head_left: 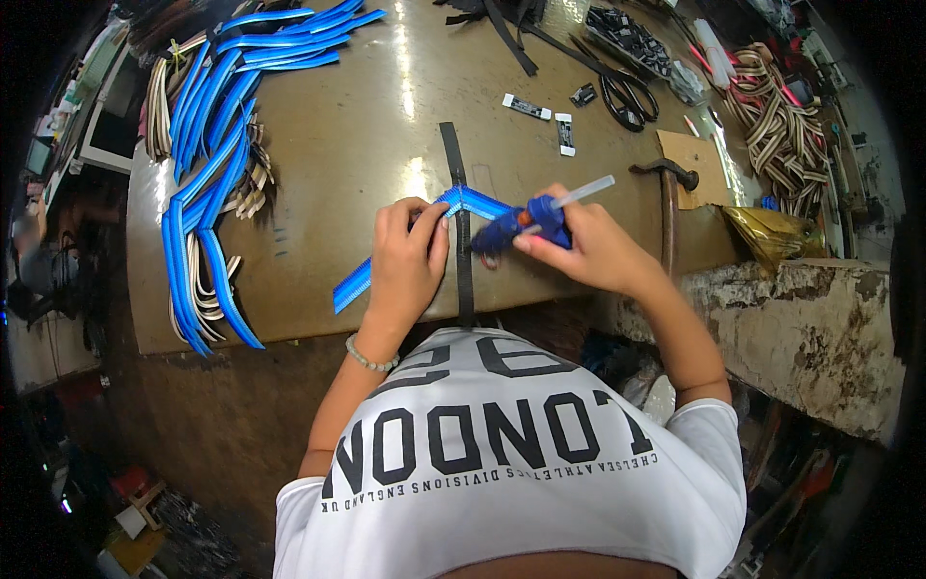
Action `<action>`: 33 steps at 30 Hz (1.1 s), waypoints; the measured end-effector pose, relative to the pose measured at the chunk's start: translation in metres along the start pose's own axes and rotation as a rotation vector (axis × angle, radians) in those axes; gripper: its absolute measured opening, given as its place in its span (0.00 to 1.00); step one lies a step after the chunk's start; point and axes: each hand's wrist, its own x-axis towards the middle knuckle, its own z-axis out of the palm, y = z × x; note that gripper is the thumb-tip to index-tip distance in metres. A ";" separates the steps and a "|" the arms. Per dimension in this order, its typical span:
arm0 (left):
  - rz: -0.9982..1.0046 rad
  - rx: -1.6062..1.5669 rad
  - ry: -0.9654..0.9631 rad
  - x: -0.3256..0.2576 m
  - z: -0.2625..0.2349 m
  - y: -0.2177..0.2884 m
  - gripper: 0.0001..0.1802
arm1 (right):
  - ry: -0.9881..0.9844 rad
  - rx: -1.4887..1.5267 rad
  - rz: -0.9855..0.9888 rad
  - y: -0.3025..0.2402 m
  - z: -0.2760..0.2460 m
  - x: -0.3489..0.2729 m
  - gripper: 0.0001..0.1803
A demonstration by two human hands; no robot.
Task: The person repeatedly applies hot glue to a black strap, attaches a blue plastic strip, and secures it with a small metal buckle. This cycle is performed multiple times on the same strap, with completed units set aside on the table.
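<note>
My right hand point(590, 241) grips a blue glue gun point(535, 224) with a pale glue stick point(586, 190) jutting from its back. The gun's nozzle points left, close to a black strap point(466, 280) that runs from the table's front edge toward the back. A blue striped strap point(355, 285) with white lines bends to a peak over the black strap. My left hand point(410, 246) pinches this blue strap just left of the crossing. Its fingertips partly cover the strap, and the gun hides part of the strap's right end.
Bundles of blue striped straps point(231, 159) lie along the table's left side, over beige ones. Scissors point(627, 101), small black-and-white pieces point(565, 135) and a tray of black parts point(627, 41) lie at the back right. A metal clamp point(667, 188) and striped cords point(772, 125) are farther right.
</note>
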 end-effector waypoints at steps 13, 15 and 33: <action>-0.021 -0.011 -0.053 0.002 -0.003 0.001 0.13 | 1.002 -0.457 0.933 0.110 -0.065 -0.129 0.22; -0.033 -0.020 -0.050 0.003 -0.004 0.002 0.13 | 1.194 -0.423 0.783 0.115 -0.063 -0.134 0.21; 0.001 -0.018 -0.058 0.004 -0.003 0.001 0.13 | 1.451 -0.035 0.387 0.108 -0.072 -0.111 0.18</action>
